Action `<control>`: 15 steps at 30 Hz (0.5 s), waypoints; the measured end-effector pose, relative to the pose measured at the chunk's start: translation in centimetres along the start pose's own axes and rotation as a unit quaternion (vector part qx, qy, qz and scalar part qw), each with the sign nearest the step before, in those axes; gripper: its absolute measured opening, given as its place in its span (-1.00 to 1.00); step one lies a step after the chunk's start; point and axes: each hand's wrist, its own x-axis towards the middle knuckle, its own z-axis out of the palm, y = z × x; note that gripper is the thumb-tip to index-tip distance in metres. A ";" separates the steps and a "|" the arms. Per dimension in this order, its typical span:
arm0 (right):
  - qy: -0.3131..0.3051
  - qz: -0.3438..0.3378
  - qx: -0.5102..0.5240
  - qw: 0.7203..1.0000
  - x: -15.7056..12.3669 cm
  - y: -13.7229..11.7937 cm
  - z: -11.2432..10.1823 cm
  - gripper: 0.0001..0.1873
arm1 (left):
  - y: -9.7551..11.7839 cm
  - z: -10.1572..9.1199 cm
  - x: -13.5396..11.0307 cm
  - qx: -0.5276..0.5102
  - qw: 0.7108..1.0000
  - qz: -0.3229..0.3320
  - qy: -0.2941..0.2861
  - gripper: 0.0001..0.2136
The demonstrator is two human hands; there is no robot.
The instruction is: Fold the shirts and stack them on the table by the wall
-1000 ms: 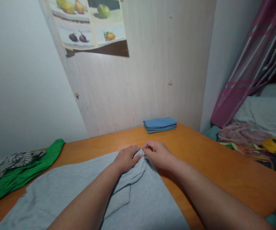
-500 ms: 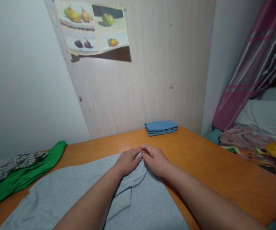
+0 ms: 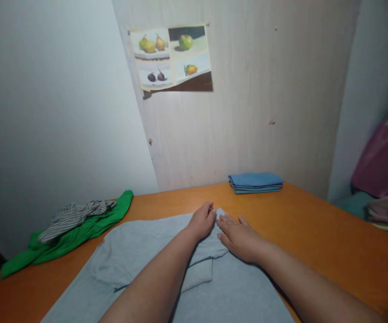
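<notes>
A light grey shirt (image 3: pixel 241 287) lies spread on the table, its far part folded over, with a sleeve-like end (image 3: pixel 199 274) showing under the fold. My left hand (image 3: pixel 203 222) is closed at the shirt's far edge, fingers curled; the cloth in its grip is mostly hidden. Just to its right, my right hand (image 3: pixel 239 235) lies flat on the shirt's far right corner, fingers apart. My left forearm covers part of the shirt's middle.
The orange wooden table (image 3: pixel 322 237) meets a panelled wall. Folded blue cloths (image 3: pixel 256 181) are stacked at the back right. At the left lie a green garment (image 3: pixel 79 240) and a striped one (image 3: pixel 76 217). A fruit print (image 3: pixel 172 58) hangs on the wall; a pink curtain (image 3: pixel 387 152) is at the right.
The view has swung left, so things sit further right. My hands have moved slightly apart: the left has curled closed, and the right has flattened out with fingers spread on the shirt.
</notes>
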 end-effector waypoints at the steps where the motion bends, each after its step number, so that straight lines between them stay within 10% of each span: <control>1: 0.000 0.002 -0.008 1.000 0.0 0.0 0.0 -0.32 | 0.1 -0.1 -0.1 0.008 1.000 -0.002 0.000 -0.56; 6: 0.000 0.008 -0.034 0.999 0.1 0.2 0.4 -0.32 | -1.1 -3.0 -1.7 0.054 0.998 -0.026 0.013 -0.54; 15: -0.004 0.020 -0.048 0.999 0.4 0.7 1.1 -0.31 | -8.0 -15.4 -10.6 0.184 0.969 -0.138 0.093 -0.62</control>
